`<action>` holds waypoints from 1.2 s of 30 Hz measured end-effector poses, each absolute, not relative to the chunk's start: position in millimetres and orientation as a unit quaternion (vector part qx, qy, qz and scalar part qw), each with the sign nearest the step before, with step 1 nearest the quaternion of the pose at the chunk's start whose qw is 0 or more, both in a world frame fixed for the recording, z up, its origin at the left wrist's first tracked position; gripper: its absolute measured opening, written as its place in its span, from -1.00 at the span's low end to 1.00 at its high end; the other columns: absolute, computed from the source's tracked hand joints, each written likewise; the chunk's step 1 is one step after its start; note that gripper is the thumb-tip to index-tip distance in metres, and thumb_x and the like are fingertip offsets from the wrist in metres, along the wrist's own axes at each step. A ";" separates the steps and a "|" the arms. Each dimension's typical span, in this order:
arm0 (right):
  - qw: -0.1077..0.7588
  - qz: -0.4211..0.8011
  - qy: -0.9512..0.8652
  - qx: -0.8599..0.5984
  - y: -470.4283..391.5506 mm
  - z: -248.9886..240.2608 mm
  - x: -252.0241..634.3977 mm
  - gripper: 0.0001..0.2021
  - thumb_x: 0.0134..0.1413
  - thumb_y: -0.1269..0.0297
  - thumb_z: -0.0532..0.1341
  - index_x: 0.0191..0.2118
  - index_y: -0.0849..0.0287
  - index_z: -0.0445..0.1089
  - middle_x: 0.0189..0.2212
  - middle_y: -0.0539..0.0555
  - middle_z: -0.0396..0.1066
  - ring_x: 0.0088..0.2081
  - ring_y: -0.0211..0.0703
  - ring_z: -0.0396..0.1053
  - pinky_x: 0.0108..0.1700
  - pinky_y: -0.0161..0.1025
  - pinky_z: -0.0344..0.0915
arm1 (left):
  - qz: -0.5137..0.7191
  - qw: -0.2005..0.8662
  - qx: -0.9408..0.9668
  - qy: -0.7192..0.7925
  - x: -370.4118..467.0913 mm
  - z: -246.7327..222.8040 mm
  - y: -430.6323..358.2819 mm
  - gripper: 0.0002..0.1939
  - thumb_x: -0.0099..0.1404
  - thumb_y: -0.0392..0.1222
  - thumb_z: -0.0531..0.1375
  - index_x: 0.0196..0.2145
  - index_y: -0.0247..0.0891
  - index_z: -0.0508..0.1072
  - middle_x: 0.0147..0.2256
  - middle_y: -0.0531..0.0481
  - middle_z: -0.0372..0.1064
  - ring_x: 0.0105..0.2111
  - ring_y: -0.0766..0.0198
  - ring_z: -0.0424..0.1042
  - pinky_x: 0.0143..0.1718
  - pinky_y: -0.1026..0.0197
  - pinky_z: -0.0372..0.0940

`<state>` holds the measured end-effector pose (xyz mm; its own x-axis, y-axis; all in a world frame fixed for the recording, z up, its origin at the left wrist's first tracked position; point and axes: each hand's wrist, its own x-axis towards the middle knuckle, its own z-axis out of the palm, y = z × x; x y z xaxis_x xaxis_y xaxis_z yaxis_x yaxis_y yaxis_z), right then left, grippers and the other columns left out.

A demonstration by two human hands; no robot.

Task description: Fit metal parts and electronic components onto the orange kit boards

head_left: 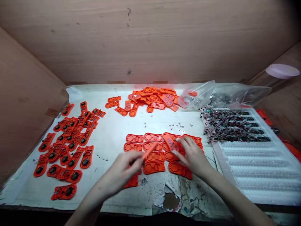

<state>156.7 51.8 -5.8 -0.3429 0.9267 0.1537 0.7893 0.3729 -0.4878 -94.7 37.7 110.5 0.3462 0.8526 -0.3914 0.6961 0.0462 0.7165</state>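
Forearms slant in from the lower edge toward each other over the white worktop (113, 125). Your left hand (125, 168), fingers curled, narrowly pinches one orange piece (150, 151) at its near end; the piece tilts up to the right, seen nearly edge-on, above the rows of orange shells (154, 168). Your right hand (192, 155) is flatter, palm down, fingers and thumb apart, just at a shell with purple markings (169, 142) over the right part of those rows; whether you grip it, I cannot tell.

On your left, white surface runs between the rows and the shells with black discs (52, 155). Another stretch lies ahead, reaching to the heaped shells (158, 105) and dotted with small metal bits (180, 125). The white foam tray (249, 175) bounds your right side, near your forearm. The back panel (150, 47) closes the far side, the left panel (23, 94) the left. Near the front edge, a ragged hole (171, 201) lies between your forearms.
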 end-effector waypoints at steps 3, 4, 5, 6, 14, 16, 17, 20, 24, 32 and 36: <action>0.134 0.140 -0.789 -0.584 72.0 -2.7 130.6 -0.65 0.14 0.15 0.13 0.00 0.21 0.22 -0.15 0.22 0.28 -0.09 0.08 0.29 -0.14 -0.07 0.31 | 0.056 0.556 0.616 0.555 -103.9 85.7 -14.9 -0.55 0.38 0.02 -0.13 -0.54 -0.27 0.27 -0.53 0.04 0.31 -0.48 0.31 0.32 -0.42 0.32 0.21; 0.119 0.132 -0.787 -0.591 76.6 -2.1 124.2 -0.65 0.13 0.17 0.14 0.00 0.21 0.22 -0.16 0.23 0.29 -0.10 0.09 0.29 -0.15 -0.07 0.31 | 0.050 0.549 0.611 0.569 -103.5 73.3 -27.6 -0.53 0.38 0.03 -0.13 -0.55 -0.27 0.27 -0.56 0.04 0.30 -0.51 0.32 0.31 -0.44 0.32 0.20; 0.112 0.128 -0.785 -0.596 79.9 -1.3 119.8 -0.65 0.13 0.21 0.13 0.01 0.21 0.22 -0.16 0.23 0.29 -0.10 0.09 0.29 -0.16 -0.07 0.31 | 0.052 0.528 0.612 0.586 -102.2 61.0 -38.1 -0.53 0.40 0.02 -0.14 -0.52 -0.27 0.31 -0.57 0.04 0.31 -0.52 0.31 0.32 -0.45 0.31 0.21; 0.113 0.129 -0.783 -0.598 81.8 0.0 117.9 -0.65 0.12 0.24 0.13 0.01 0.22 0.21 -0.16 0.22 0.29 -0.11 0.09 0.30 -0.16 -0.08 0.30 | 0.063 0.485 0.623 0.611 -100.6 49.9 -46.7 -0.55 0.40 0.01 -0.14 -0.44 -0.28 0.36 -0.54 0.03 0.34 -0.51 0.30 0.34 -0.44 0.30 0.22; 0.312 0.343 -0.742 -0.484 27.5 13.8 171.7 -0.62 0.10 0.25 0.17 0.04 0.06 0.15 -0.19 0.10 0.26 -0.28 -0.17 0.34 -0.28 -0.24 0.34 | 0.146 0.096 0.812 0.557 -95.5 28.2 -64.8 -0.63 0.23 -0.07 0.21 -0.04 -0.27 0.38 -0.34 -0.09 0.33 -0.33 0.14 0.33 -0.35 0.15 0.29; 0.308 0.412 -0.736 -0.439 -2.8 4.7 185.5 -0.69 0.10 0.27 0.19 -0.03 0.05 0.16 -0.19 0.09 0.27 -0.18 -0.15 0.34 -0.22 -0.27 0.35 | 0.127 0.099 0.826 0.540 -93.7 26.1 -62.2 -0.67 0.21 -0.12 0.23 -0.09 -0.29 0.39 -0.29 -0.12 0.34 -0.28 0.11 0.31 -0.31 0.11 0.29; 0.304 0.421 -0.738 -0.431 -17.2 -1.7 190.1 -0.70 0.09 0.29 0.20 -0.06 0.05 0.16 -0.19 0.08 0.28 -0.16 -0.14 0.33 -0.19 -0.26 0.34 | 0.117 0.100 0.828 0.540 -92.4 24.1 -61.3 -0.69 0.21 -0.15 0.23 -0.10 -0.29 0.39 -0.26 -0.12 0.34 -0.26 0.09 0.30 -0.30 0.09 0.29; 0.304 0.397 -0.745 -0.441 -49.6 -21.3 196.6 -0.72 0.08 0.35 0.20 -0.09 0.07 0.17 -0.21 0.09 0.29 -0.14 -0.12 0.31 -0.16 -0.22 0.33 | 0.106 0.096 0.824 0.548 -88.2 19.1 -61.5 -0.72 0.23 -0.13 0.20 -0.14 -0.33 0.38 -0.31 -0.12 0.34 -0.30 0.09 0.28 -0.34 0.08 0.27; 0.319 0.340 -0.741 -0.483 -65.2 -34.3 196.3 -0.72 0.06 0.34 0.23 -0.10 0.08 0.22 -0.21 0.11 0.30 -0.16 -0.07 0.29 -0.19 -0.15 0.33 | 0.092 0.147 0.849 0.499 -90.0 24.7 -62.7 -0.54 0.23 -0.13 0.13 0.05 -0.40 0.26 -0.35 -0.12 0.30 -0.37 0.13 0.25 -0.40 0.10 0.23; 0.323 0.257 -0.784 -0.463 -61.6 -42.0 184.4 -0.76 0.11 0.42 0.15 -0.08 0.10 0.29 -0.19 0.13 0.32 -0.18 -0.08 0.28 -0.19 -0.10 0.33 | -0.029 0.091 0.927 0.363 -93.6 35.4 -49.0 -0.58 0.26 -0.25 0.13 0.08 -0.07 0.27 -0.14 -0.06 0.26 -0.16 0.11 0.21 -0.09 0.03 0.17; 0.313 0.245 -0.798 -0.453 -52.6 -40.4 179.9 -0.75 0.11 0.43 0.15 -0.08 0.08 0.29 -0.21 0.13 0.32 -0.19 -0.06 0.27 -0.19 -0.06 0.34 | 0.024 0.040 0.915 0.400 -79.5 21.7 -52.5 -0.76 0.29 -0.12 0.14 -0.09 -0.20 0.38 -0.25 -0.06 0.30 -0.23 0.14 0.23 -0.12 0.04 0.18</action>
<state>179.9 -52.6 -40.4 -0.3925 0.8767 0.2781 0.5701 0.4692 -0.6744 -79.5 -52.5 21.7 0.6784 0.7346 0.0113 0.7309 -0.6763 0.0913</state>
